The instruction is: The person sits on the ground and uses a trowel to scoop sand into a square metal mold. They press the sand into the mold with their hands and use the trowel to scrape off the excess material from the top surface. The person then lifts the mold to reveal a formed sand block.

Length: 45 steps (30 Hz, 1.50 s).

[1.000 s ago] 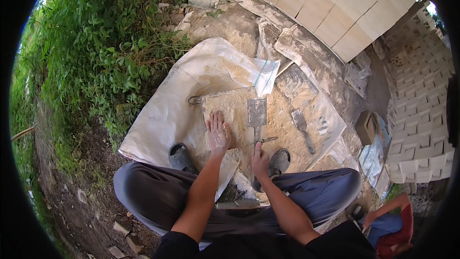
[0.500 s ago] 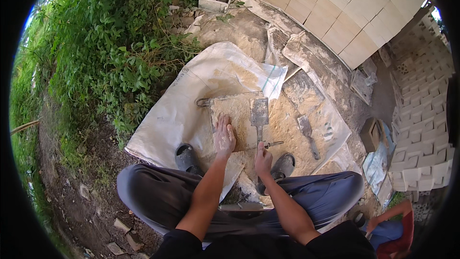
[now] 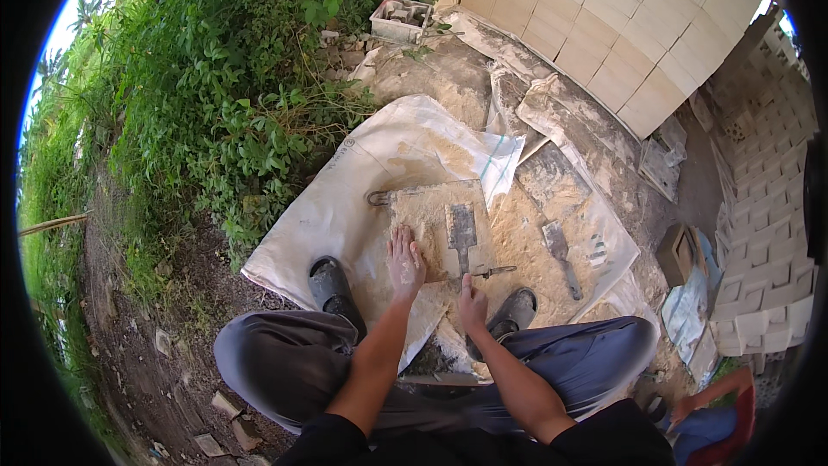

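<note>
Your left hand lies flat, fingers spread, on the sandy slab that sits on the white sack between your feet. Your right hand rests just below the slab's near edge, by the handle of the trowel, whose blade lies on the slab; whether its fingers are closed on the handle I cannot tell. The slab looks stiff and heavy, with a gritty, crumbly face that would likely shed powder and chip at the corners, so take it low by two opposite edges, not by the top. The metal loop at its far left corner may serve as a grip. The trowel is light and rigid; take it by the handle. A second trowel lies apart to the right.
</note>
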Each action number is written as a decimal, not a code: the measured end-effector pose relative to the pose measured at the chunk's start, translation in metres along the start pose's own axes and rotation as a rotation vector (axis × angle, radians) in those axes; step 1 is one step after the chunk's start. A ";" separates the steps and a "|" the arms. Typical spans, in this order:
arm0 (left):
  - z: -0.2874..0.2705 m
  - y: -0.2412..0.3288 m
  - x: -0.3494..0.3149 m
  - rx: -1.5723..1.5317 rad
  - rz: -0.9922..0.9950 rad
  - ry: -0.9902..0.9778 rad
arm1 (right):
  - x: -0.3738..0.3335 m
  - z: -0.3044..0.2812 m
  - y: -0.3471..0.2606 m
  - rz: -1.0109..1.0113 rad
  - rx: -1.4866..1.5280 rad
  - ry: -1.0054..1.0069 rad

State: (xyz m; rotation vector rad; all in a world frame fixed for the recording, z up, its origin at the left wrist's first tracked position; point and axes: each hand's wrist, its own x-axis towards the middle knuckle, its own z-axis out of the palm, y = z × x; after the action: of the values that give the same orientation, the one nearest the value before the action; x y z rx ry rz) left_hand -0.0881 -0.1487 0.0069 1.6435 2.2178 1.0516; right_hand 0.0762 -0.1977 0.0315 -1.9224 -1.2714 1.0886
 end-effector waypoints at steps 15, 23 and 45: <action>-0.020 -0.001 -0.002 -0.726 -0.221 0.171 | -0.013 0.019 -0.027 0.003 -0.020 -0.098; -0.018 -0.005 -0.002 -0.818 -0.338 0.128 | -0.036 0.041 0.032 -0.003 -0.338 -0.218; -0.002 0.008 0.013 0.207 0.014 -0.064 | 0.015 0.017 -0.039 0.037 -0.194 -0.068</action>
State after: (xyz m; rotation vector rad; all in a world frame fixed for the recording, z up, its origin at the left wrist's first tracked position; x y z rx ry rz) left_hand -0.0877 -0.1367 0.0166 1.7486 2.3430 0.7820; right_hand 0.0471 -0.1686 0.0498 -2.0737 -1.4300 1.0921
